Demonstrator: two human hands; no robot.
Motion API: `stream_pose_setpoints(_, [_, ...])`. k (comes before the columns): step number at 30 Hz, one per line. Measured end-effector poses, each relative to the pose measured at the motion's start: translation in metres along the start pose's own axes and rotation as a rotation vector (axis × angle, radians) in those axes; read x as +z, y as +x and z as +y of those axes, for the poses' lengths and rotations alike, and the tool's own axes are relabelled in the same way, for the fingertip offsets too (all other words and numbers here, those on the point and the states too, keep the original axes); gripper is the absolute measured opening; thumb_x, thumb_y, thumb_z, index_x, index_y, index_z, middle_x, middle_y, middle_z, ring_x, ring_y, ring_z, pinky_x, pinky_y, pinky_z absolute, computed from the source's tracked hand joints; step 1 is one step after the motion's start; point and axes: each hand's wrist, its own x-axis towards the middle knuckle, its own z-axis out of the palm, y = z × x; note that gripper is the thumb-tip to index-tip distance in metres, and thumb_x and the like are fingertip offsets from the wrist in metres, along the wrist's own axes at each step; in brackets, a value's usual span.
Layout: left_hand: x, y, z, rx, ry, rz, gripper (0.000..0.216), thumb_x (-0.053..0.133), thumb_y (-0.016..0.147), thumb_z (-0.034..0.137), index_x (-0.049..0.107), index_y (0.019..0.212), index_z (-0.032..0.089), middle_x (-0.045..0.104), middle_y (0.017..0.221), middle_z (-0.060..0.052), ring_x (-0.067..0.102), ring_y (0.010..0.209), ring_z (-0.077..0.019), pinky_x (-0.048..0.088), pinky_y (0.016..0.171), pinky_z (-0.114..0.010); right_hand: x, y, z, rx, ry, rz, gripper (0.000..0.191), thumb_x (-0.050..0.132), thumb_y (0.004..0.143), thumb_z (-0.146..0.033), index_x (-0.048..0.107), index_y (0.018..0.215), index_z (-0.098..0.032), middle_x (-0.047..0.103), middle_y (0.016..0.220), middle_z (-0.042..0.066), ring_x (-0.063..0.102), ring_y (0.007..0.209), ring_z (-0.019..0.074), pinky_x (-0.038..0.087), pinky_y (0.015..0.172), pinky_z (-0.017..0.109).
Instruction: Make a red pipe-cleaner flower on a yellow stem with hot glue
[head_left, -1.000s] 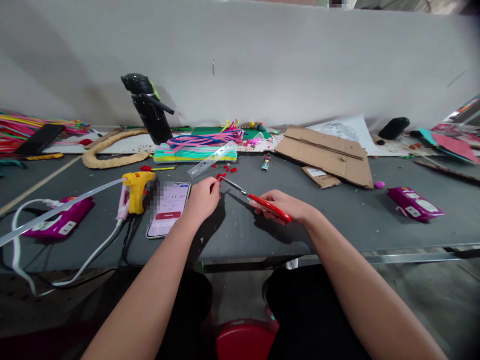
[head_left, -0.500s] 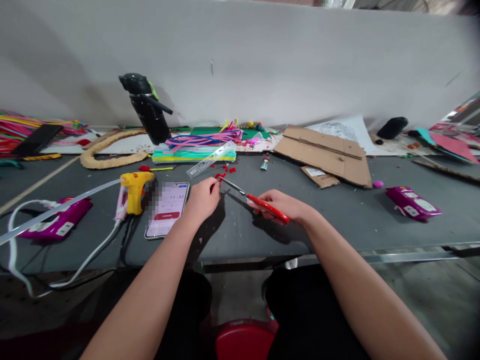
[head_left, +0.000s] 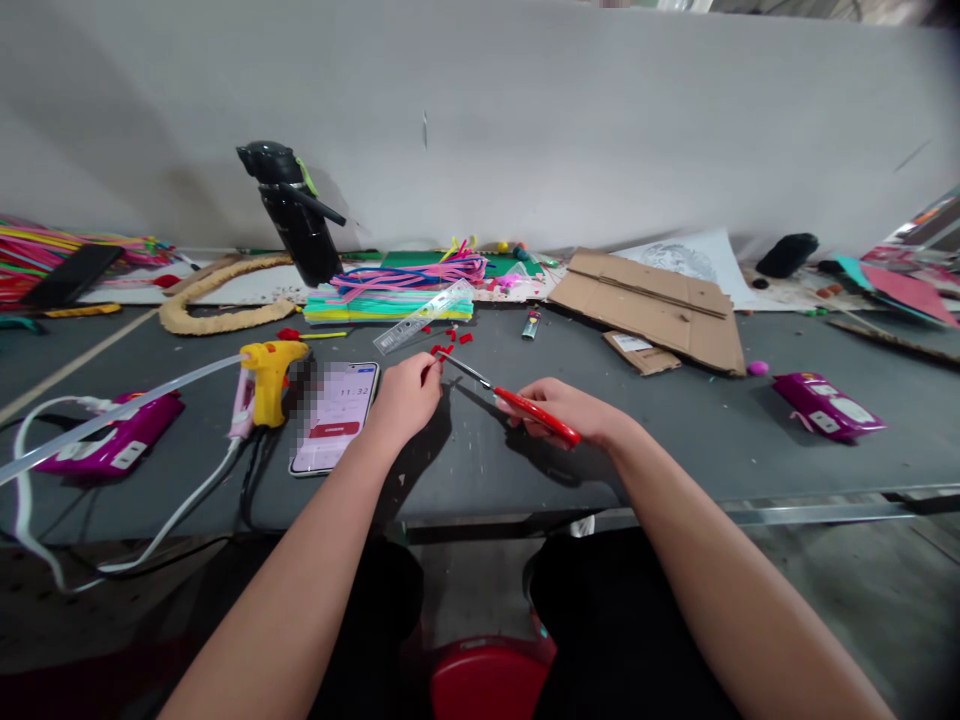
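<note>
My right hand [head_left: 574, 412] grips red-handled scissors [head_left: 525, 409], their blades pointing up-left toward my left hand. My left hand [head_left: 409, 396] is closed in a pinch on a short red strip [head_left: 439, 353] held at the blade tips. Several small red cut bits [head_left: 454, 339] lie on the grey table [head_left: 487, 460] just beyond, beside a clear ruler [head_left: 423, 319]. A phone [head_left: 334, 416] with a lit screen lies left of my left hand.
A yellow glue gun [head_left: 268, 377] with its cable stands left of the phone. A black bottle [head_left: 292, 214], a stack of coloured strips [head_left: 390, 303], flat cardboard [head_left: 652, 305] and purple packets [head_left: 823, 405] sit around. A white wall panel runs behind the table.
Almost nothing moves; both hands hold their places with the scissors at the red strip, and the view shifts slightly.
</note>
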Motion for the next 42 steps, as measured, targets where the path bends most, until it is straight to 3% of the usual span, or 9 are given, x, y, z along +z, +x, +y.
stream_pose_setpoints(23, [-0.001,-0.001,0.0,0.003,0.015,-0.015,0.029,0.046,0.096,0.029,0.057,0.07,0.023,0.067,0.071,-0.003,0.059,0.07,-0.02,0.034,0.065,-0.031,0.001,-0.003,-0.003,-0.02,-0.015,0.0,0.053,0.071,0.079,-0.067,0.058,0.073,-0.017,0.046,0.05,-0.007,0.038,0.035,0.0062,0.028,0.032,0.02])
stream_pose_setpoints(34, [-0.004,-0.01,-0.009,-0.02,0.028,-0.035,0.027,0.045,0.098,0.033,0.066,0.084,0.022,0.076,0.085,-0.006,0.065,0.078,-0.0234,0.04,0.07,-0.033,-0.003,0.005,-0.005,0.077,0.037,0.011,0.058,0.071,0.079,-0.072,0.055,0.067,-0.018,0.048,0.044,-0.006,0.037,0.03,0.0063,0.025,0.029,0.021])
stream_pose_setpoints(42, [-0.012,-0.01,-0.01,-0.052,0.028,-0.03,0.026,0.045,0.097,0.032,0.064,0.083,0.022,0.075,0.089,-0.008,0.064,0.081,-0.0247,0.04,0.071,-0.034,-0.005,0.004,0.0,0.039,0.117,-0.006,0.057,0.068,0.082,-0.072,0.058,0.074,-0.016,0.046,0.044,-0.007,0.037,0.032,0.0061,0.025,0.03,0.019])
